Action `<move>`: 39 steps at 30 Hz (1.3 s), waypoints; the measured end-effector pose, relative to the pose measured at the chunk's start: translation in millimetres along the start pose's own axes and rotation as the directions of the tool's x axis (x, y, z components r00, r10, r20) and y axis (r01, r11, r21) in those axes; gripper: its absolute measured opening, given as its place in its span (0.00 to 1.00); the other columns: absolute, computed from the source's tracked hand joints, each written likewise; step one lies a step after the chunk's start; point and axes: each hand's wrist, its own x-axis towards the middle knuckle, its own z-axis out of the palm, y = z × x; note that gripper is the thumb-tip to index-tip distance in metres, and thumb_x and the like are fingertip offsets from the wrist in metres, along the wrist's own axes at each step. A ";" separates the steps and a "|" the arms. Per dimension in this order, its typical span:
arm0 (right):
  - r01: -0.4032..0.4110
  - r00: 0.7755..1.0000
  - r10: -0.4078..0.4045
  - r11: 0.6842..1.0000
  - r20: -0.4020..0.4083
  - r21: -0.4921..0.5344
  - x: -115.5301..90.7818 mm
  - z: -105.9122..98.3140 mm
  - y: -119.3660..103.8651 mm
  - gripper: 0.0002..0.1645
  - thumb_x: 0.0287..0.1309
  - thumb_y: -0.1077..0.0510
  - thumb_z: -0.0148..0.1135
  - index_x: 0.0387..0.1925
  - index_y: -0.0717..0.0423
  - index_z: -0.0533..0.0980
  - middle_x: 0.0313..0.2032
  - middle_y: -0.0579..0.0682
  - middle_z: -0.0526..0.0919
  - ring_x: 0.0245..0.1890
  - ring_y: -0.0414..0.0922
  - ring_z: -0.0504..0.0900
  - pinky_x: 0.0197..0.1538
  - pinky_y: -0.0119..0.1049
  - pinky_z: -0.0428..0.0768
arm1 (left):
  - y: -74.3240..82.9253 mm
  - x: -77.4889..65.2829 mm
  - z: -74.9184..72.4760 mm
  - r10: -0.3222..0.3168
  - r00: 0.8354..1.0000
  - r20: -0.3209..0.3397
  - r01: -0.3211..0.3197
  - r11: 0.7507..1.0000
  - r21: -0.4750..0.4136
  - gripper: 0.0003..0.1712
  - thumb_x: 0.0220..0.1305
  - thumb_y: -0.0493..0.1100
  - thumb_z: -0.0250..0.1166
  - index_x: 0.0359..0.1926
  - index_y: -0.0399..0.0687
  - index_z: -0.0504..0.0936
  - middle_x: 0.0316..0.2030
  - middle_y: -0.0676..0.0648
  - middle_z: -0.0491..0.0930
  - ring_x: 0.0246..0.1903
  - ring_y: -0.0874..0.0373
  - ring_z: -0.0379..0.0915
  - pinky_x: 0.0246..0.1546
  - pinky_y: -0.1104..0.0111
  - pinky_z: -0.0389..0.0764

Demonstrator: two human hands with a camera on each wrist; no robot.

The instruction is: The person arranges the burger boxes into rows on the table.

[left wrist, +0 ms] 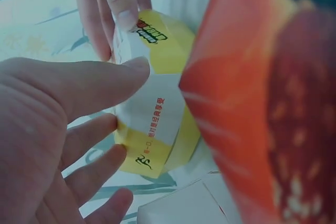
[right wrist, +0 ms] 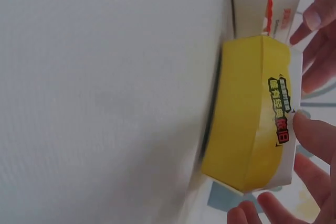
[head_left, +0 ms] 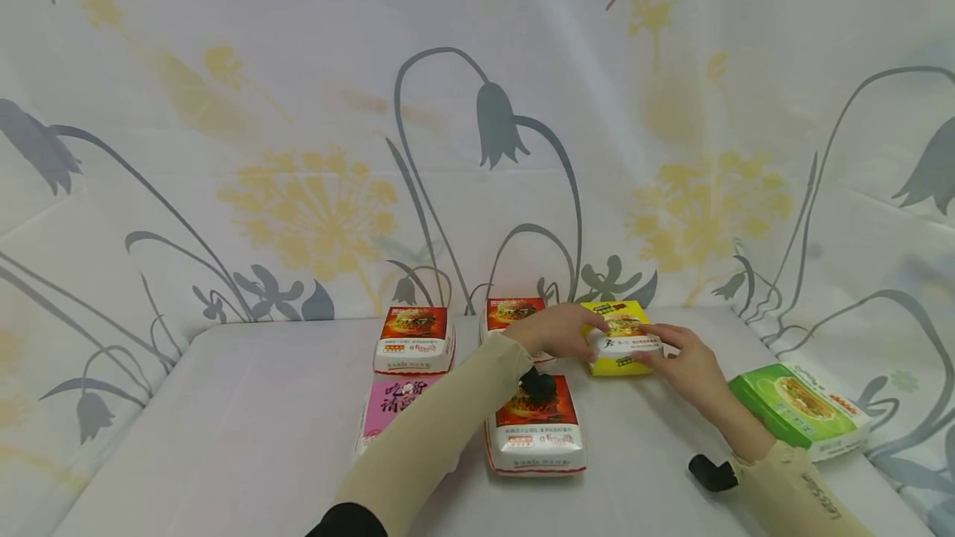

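A yellow-and-white food box (head_left: 623, 343) sits at the back of the table, right of centre, its top printed with a picture of food. My left hand (head_left: 558, 330) holds its left end; in the left wrist view the thumb lies across a printed white face of the box (left wrist: 157, 114), with two fingertips against the edge. From the other end my right hand (head_left: 688, 361) grips the same box between thumb and fingers. Directly left of it, a red-and-white food box (head_left: 515, 308) is partly covered by my left hand.
Another red-and-white box (head_left: 540, 437) stands nearer me, below the left forearm. Farther left are a third red-and-white box (head_left: 414, 341) and a pink box (head_left: 388, 404), partly hidden by the sleeve. A green box (head_left: 802, 408) lies near the table's right edge. Patterned cloth (head_left: 313, 106) hangs behind.
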 end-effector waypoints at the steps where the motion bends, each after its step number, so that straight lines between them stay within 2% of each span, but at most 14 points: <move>1: 0.002 1.000 -0.002 1.000 0.002 0.002 -0.6 -2.2 0.0 0.37 0.60 0.45 0.69 0.63 0.63 0.74 0.63 0.70 0.69 0.61 0.66 0.68 0.56 0.61 0.73 | -0.1 0.1 0.0 -0.002 1.000 0.001 0.002 1.000 0.007 0.29 0.63 0.49 0.70 0.65 0.65 0.77 0.63 0.59 0.74 0.46 0.62 0.68 0.44 0.70 0.72; 8: -0.014 1.000 0.013 0.999 0.018 0.039 -10.9 -26.7 -3.3 0.37 0.63 0.47 0.67 0.67 0.63 0.70 0.66 0.68 0.67 0.63 0.67 0.68 0.58 0.60 0.74 | 0.9 -1.3 -0.8 0.002 1.000 0.009 -0.002 1.000 0.019 0.28 0.64 0.49 0.69 0.65 0.65 0.77 0.63 0.59 0.74 0.46 0.63 0.68 0.43 0.71 0.71; 12: -0.032 0.999 0.031 0.999 0.017 0.029 -22.8 -46.5 -2.5 0.39 0.65 0.44 0.65 0.69 0.62 0.68 0.66 0.68 0.67 0.62 0.67 0.69 0.55 0.60 0.76 | 1.4 -1.8 -0.7 0.007 1.000 0.012 -0.008 1.000 0.020 0.28 0.65 0.49 0.69 0.65 0.65 0.77 0.63 0.59 0.74 0.45 0.62 0.68 0.40 0.71 0.71; 15: -0.042 0.999 0.042 0.999 0.013 0.011 -32.9 -62.1 2.0 0.41 0.66 0.42 0.63 0.70 0.61 0.66 0.65 0.70 0.69 0.60 0.69 0.72 0.49 0.52 0.82 | 0.7 -1.6 -0.7 0.015 1.000 0.013 -0.015 1.000 0.025 0.27 0.65 0.49 0.69 0.64 0.65 0.78 0.63 0.59 0.74 0.45 0.63 0.68 0.41 0.71 0.71; 16: -0.048 0.999 0.048 0.999 0.013 0.010 -36.2 -67.0 4.5 0.41 0.66 0.41 0.63 0.71 0.61 0.66 0.64 0.70 0.69 0.60 0.69 0.72 0.47 0.46 0.83 | 0.4 -1.4 -0.7 0.020 1.000 0.013 -0.021 0.999 0.030 0.26 0.65 0.49 0.68 0.64 0.65 0.78 0.63 0.60 0.74 0.46 0.63 0.69 0.42 0.72 0.71; 19: -0.054 0.999 0.053 0.998 -0.009 -0.024 -46.0 -81.0 13.6 0.40 0.67 0.42 0.62 0.70 0.61 0.67 0.62 0.71 0.71 0.57 0.71 0.73 0.39 0.29 0.79 | 0.0 -1.2 -1.1 0.032 0.999 0.020 -0.033 0.998 0.046 0.25 0.66 0.49 0.68 0.63 0.65 0.79 0.65 0.61 0.72 0.56 0.66 0.69 0.49 0.72 0.71; 22: -0.062 0.997 0.058 0.995 -0.045 -0.082 -55.5 -94.3 26.7 0.38 0.67 0.43 0.61 0.69 0.63 0.68 0.60 0.72 0.72 0.55 0.72 0.74 0.34 0.24 0.76 | 0.7 -1.3 -1.7 0.031 0.999 0.029 -0.033 0.998 0.059 0.25 0.66 0.48 0.66 0.64 0.66 0.79 0.66 0.63 0.70 0.64 0.66 0.64 0.53 0.73 0.70; 25: -0.079 0.993 0.062 0.983 -0.100 -0.165 -63.7 -105.2 39.0 0.36 0.68 0.45 0.62 0.66 0.66 0.70 0.58 0.75 0.72 0.52 0.74 0.75 0.38 0.39 0.84 | 2.1 -1.6 -2.2 0.022 0.999 0.038 -0.024 0.997 0.067 0.25 0.67 0.46 0.65 0.64 0.66 0.78 0.67 0.64 0.68 0.62 0.67 0.64 0.47 0.73 0.70; 27: -0.088 0.991 0.064 0.974 -0.121 -0.209 -68.0 -112.2 47.1 0.35 0.68 0.46 0.61 0.65 0.68 0.70 0.58 0.78 0.71 0.50 0.76 0.75 0.40 0.54 0.82 | 2.9 -1.6 -2.6 0.020 0.999 0.042 -0.023 0.997 0.073 0.26 0.67 0.45 0.65 0.65 0.66 0.78 0.68 0.64 0.68 0.59 0.68 0.65 0.43 0.73 0.70; 29: -0.119 0.988 0.090 0.962 -0.129 -0.246 -70.7 -118.4 53.9 0.37 0.69 0.44 0.60 0.64 0.70 0.69 0.57 0.80 0.69 0.50 0.77 0.73 0.43 0.64 0.78 | 3.7 -1.9 -3.2 0.025 0.999 0.046 -0.028 0.996 0.082 0.26 0.67 0.45 0.65 0.65 0.66 0.78 0.68 0.64 0.68 0.58 0.67 0.66 0.43 0.73 0.69; 34: -0.215 0.976 0.197 0.928 -0.089 -0.304 -75.2 -128.5 71.5 0.41 0.69 0.40 0.57 0.64 0.72 0.66 0.58 0.82 0.65 0.50 0.78 0.69 0.44 0.67 0.75 | 4.6 -3.0 -5.7 0.022 0.996 0.087 -0.029 0.996 0.081 0.29 0.66 0.43 0.65 0.67 0.66 0.75 0.70 0.64 0.64 0.66 0.65 0.61 0.45 0.72 0.68; 37: -0.240 0.971 0.231 0.910 -0.066 -0.337 -77.0 -129.9 80.0 0.42 0.68 0.39 0.58 0.63 0.72 0.66 0.58 0.82 0.65 0.48 0.78 0.70 0.42 0.66 0.74 | 4.8 -4.0 -7.6 0.006 0.994 0.111 -0.015 0.997 0.081 0.33 0.64 0.41 0.65 0.69 0.67 0.73 0.71 0.64 0.62 0.63 0.65 0.62 0.45 0.71 0.69; 39: -0.229 0.973 0.223 0.906 -0.059 -0.355 -77.9 -130.2 84.0 0.42 0.68 0.39 0.59 0.62 0.73 0.67 0.57 0.83 0.66 0.47 0.78 0.71 0.40 0.65 0.74 | 5.0 -4.7 -8.6 -0.001 0.993 0.121 -0.010 0.996 0.090 0.34 0.63 0.40 0.65 0.69 0.67 0.73 0.72 0.64 0.61 0.61 0.65 0.63 0.45 0.71 0.69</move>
